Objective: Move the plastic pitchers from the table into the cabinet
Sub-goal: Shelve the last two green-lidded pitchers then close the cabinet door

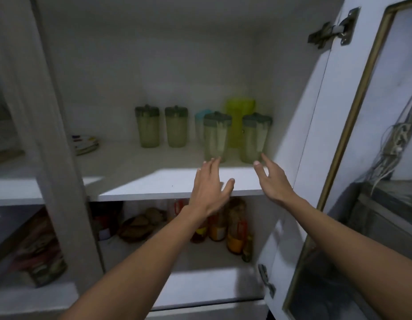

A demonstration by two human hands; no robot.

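Observation:
Several clear plastic pitchers with grey-green lids stand on the white cabinet shelf [154, 183]. Two are at the back [147, 127] [176, 127]. Two stand nearer the front: the left front pitcher [216, 137] and the right front pitcher [255, 138]. Behind them are a lime-green pitcher [239, 112] and a partly hidden blue-lidded one [200, 118]. My left hand [210, 188] hovers open just below the left front pitcher, fingertips close to its base. My right hand [273, 179] is open beside the base of the right front pitcher. Neither hand holds anything.
The cabinet door [315, 112] with a metal hinge stands open on the right. Stacked plates [86, 143] lie at the shelf's left. The lower shelf holds jars and bottles [223, 227] and a basket [140, 225]. Loose cables [394, 144] hang at far right.

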